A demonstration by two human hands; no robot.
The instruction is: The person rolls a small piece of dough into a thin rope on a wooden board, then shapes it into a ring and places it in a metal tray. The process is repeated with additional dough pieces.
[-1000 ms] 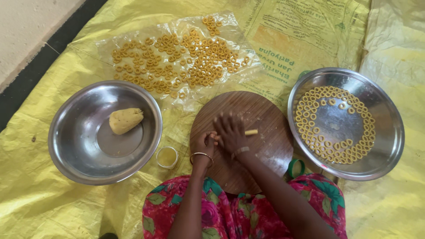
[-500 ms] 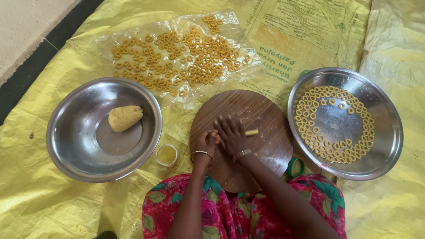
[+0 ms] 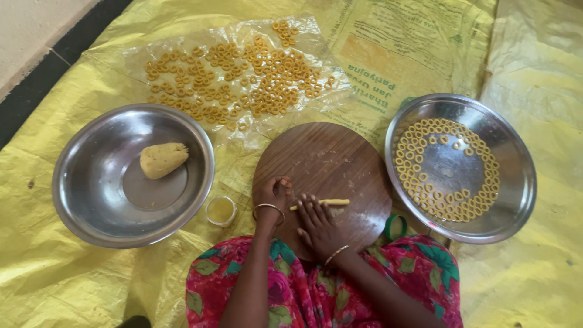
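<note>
A round wooden board [image 3: 328, 164] lies in front of me on a yellow sheet. My right hand [image 3: 317, 222] rests flat on the board's near part, fingertips on a thin rope of yellow dough [image 3: 331, 202]. My left hand [image 3: 272, 193], fingers curled, sits at the board's left edge beside the rope's end; whether it holds any dough is hidden. Both wrists wear bangles.
A steel bowl [image 3: 85, 200] at left holds a lump of dough [image 3: 163, 159]. A steel plate [image 3: 516, 182] at right holds several dough rings. More rings lie on a clear plastic sheet [image 3: 146, 58] beyond the board. A small cup [image 3: 220, 210] sits by my left wrist.
My right hand has drawn back toward me, and the dough piece under its fingers now shows as a longer, thinner rope. The left hand stays at the board's left edge.
</note>
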